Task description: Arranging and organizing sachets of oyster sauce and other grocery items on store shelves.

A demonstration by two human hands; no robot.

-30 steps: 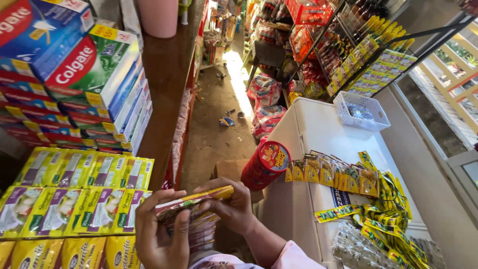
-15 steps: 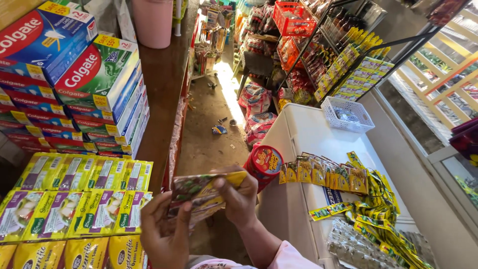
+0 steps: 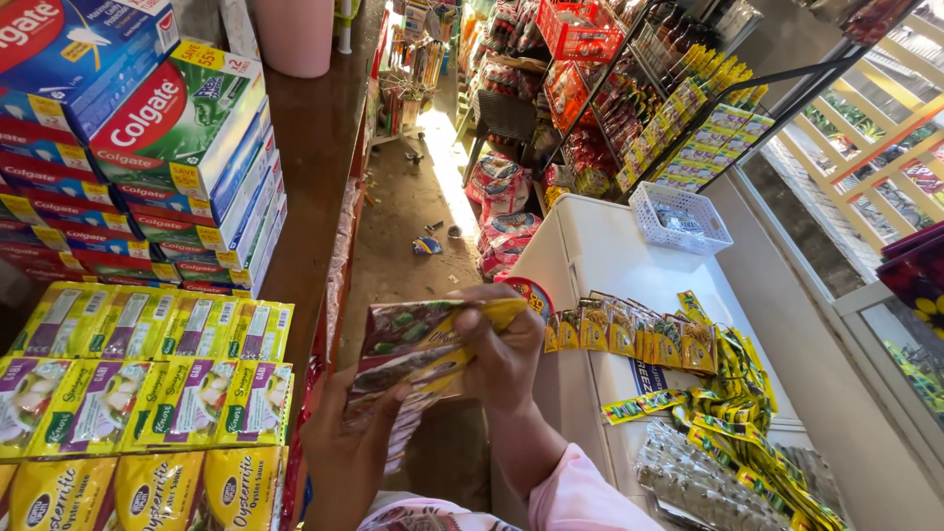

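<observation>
Head view: narrow floor aisle (image 3: 408, 211) runs between the wooden shelf (image 3: 315, 147) on the left and the white freezer (image 3: 590, 246) on the right; little free room at the hands. Stack of sachet packets (image 3: 418, 349) held mid-air over the aisle, just off the freezer's left edge. Left hand (image 3: 349, 452) fingers clamped under the stack's lower end; right hand (image 3: 501, 349) fingers pinched together on its top right edge. Toothpaste boxes (image 3: 167, 138) and yellow sauce sachets (image 3: 147, 374) crowd the shelf close on the left. Hanging sachet strips (image 3: 639, 334) lie on the freezer lid, white basket (image 3: 678, 216) near its far edge. Red can (image 3: 536, 293) partly hidden behind the right hand.
</observation>
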